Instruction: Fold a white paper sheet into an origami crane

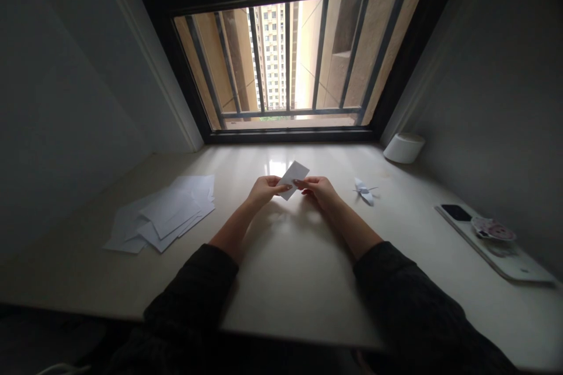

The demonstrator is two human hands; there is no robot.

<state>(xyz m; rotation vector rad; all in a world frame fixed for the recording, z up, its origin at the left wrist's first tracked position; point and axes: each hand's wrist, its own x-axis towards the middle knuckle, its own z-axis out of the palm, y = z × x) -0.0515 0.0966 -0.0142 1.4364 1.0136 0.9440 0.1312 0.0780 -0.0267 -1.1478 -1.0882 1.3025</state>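
A small folded piece of white paper [295, 172] is held up between my two hands, tilted, above the pale sill. My left hand [264, 188] pinches its left and lower side, thumb on top. My right hand [320, 190] grips its right edge with the thumb on the near face. Fingers behind the paper are partly hidden. A folded paper crane [364, 192] lies on the surface to the right of my right hand. Loose white sheets [171, 211] form a spread pile to the left of my left hand.
The white sill [281, 281] runs under a barred window [285, 64]. A white cylindrical object [403, 147] stands at the back right corner. On the right lies a phone [492, 246] with a round, pinkish grip on its back. Walls close in both sides.
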